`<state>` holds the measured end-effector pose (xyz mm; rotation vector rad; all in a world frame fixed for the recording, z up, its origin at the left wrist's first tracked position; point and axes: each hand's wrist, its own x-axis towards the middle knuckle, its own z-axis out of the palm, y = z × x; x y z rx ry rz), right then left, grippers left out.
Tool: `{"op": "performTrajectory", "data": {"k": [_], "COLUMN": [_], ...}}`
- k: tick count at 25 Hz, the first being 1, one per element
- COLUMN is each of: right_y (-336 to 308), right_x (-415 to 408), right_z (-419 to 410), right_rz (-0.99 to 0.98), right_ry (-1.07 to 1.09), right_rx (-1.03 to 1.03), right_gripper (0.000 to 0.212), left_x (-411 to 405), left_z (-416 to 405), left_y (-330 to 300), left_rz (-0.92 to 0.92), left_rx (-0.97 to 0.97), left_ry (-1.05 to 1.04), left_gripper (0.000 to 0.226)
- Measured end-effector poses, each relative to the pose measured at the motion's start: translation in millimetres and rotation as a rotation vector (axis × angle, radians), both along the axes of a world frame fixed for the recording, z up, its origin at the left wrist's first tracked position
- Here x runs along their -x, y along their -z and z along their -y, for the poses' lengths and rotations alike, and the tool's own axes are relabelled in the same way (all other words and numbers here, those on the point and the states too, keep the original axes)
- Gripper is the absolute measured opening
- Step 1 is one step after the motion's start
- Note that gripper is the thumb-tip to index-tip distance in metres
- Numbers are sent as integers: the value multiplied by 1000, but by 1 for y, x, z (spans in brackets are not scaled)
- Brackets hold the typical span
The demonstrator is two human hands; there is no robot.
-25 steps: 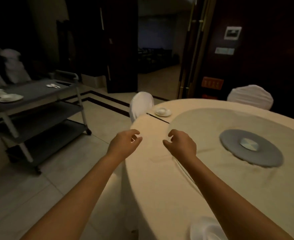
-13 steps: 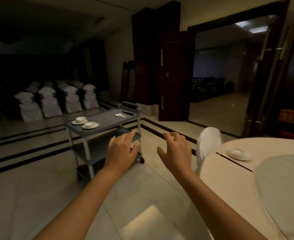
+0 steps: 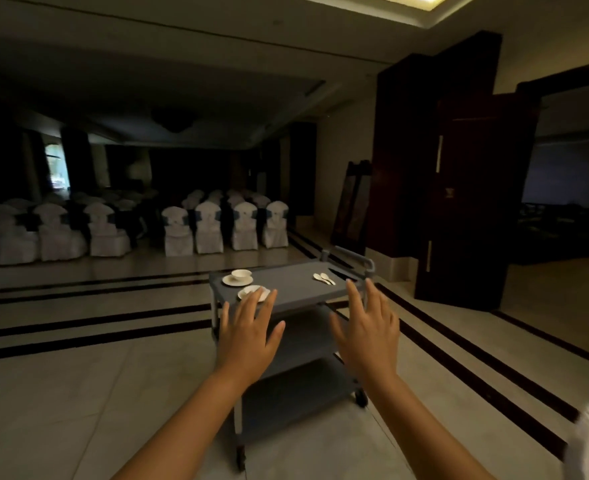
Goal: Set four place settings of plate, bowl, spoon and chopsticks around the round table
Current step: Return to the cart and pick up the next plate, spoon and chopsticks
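Reaching forward, both hands are held out toward the grey cart [image 3: 296, 292] with nothing gripped: the left hand [image 3: 248, 337] and the right hand [image 3: 367, 336] are spread, fingers straight and apart. On the cart's top surface, a bowl on a plate [image 3: 239, 277] is seen at the far left, a second plate-and-bowl set [image 3: 253, 293] nearer, partly hidden by left fingertips. Two white spoons [image 3: 324, 278] lie at the far right, dark chopsticks [image 3: 342, 274] just beside them. Fetching of another setting appears to be in hand; next, a closer approach and a grip on the near plate are probably called for.
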<state>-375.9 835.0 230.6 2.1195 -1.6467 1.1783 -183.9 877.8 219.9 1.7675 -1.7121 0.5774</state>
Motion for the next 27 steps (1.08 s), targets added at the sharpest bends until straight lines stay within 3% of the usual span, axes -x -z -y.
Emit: {"op": "performTrajectory", "data": {"k": [11, 16, 27], "right_y": [75, 81, 147], "right_x": [-82, -135, -227], "right_z": [279, 400, 643], "right_rz": [-48, -57, -159], "right_ry": [-186, -249, -415], "right_rx": [-186, -273, -470], "right_gripper": [66, 66, 66], "left_x": [-76, -128, -214], "left_z": [251, 372, 573], "left_y": [76, 80, 150], "left_rz": [-87, -166, -258], "left_rx": [-126, -164, -325], "left_ry": [-212, -276, -457], "left_gripper": [59, 60, 62]}}
